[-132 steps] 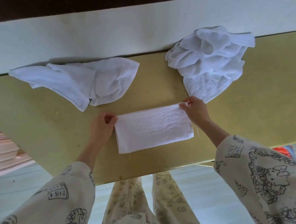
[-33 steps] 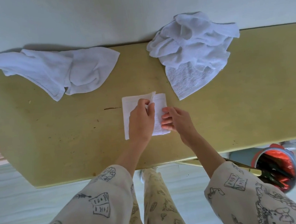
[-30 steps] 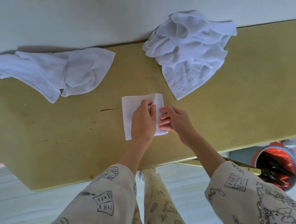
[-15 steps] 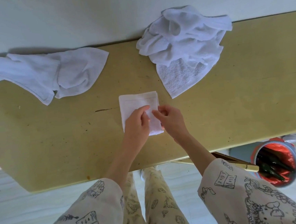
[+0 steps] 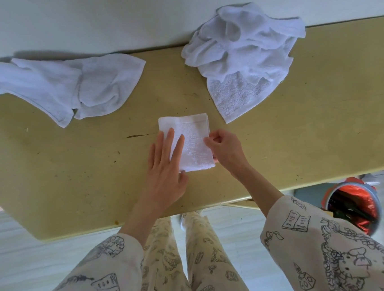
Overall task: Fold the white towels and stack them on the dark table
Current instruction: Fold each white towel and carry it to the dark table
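No words, numbers or signs can be read; only tiny scribbled lines are drawn in the book pictures on the sleeves (image 5: 297, 221).

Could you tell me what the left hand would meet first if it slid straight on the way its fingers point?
Beyond the folded towel under the left hand's fingertips, probably bare table, then the wall.

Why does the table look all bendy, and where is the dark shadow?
In the head view the wide lens bows the yellow table edges; soft, even light, no glare; the darkest shadow sits behind the crumpled towel on the left; the folded towel looks sharp, the red bin a bit blurry.
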Motion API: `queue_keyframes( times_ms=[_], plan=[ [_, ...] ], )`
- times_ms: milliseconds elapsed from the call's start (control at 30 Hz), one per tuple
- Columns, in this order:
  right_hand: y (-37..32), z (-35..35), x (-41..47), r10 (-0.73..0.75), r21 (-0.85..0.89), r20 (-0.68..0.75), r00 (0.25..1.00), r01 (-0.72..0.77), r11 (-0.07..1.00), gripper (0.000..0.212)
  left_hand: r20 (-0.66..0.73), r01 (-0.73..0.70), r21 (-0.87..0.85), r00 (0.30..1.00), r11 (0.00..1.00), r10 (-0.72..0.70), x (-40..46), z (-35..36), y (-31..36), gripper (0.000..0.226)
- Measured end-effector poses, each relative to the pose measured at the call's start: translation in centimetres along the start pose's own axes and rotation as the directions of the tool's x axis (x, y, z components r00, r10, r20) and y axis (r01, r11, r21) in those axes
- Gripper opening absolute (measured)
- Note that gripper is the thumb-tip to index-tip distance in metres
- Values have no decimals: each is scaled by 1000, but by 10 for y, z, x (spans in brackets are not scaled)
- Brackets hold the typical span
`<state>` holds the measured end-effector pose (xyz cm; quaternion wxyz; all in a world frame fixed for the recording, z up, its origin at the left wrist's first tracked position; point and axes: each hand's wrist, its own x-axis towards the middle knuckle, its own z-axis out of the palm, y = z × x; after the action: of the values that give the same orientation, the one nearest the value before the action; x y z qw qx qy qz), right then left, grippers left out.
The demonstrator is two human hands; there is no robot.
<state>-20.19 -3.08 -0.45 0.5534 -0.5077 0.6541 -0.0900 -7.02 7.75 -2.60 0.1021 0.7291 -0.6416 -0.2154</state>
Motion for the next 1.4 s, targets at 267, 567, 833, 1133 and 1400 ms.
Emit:
queue_keyframes(
  times_ms=[267, 567, 833, 1133, 1400],
  plan=[
    [3, -2, 3, 7, -99, 1, 1000, -7, 995, 4, 17, -63, 116, 998, 991, 62, 1, 1, -7, 67],
    [3, -3, 5, 21, -126, 4, 1000, -20, 992, 4, 33, -50, 157, 998, 986, 45, 3, 3, -8, 68],
    [9, 5, -12, -461, -598, -175, 870, 278, 752, 24, 48, -52, 226, 998, 973, 42, 6, 7, -7, 69],
    [43, 33, 9, -634, -787, 104, 766, 454, 419, 53, -22, -64, 173, 997, 983, 68, 5, 3, -8, 67],
    [45, 35, 12, -637, -820, 92, 765, 421, 387, 55, -35, -74, 195, 996, 978, 82, 6, 1, -21, 66]
  ],
)
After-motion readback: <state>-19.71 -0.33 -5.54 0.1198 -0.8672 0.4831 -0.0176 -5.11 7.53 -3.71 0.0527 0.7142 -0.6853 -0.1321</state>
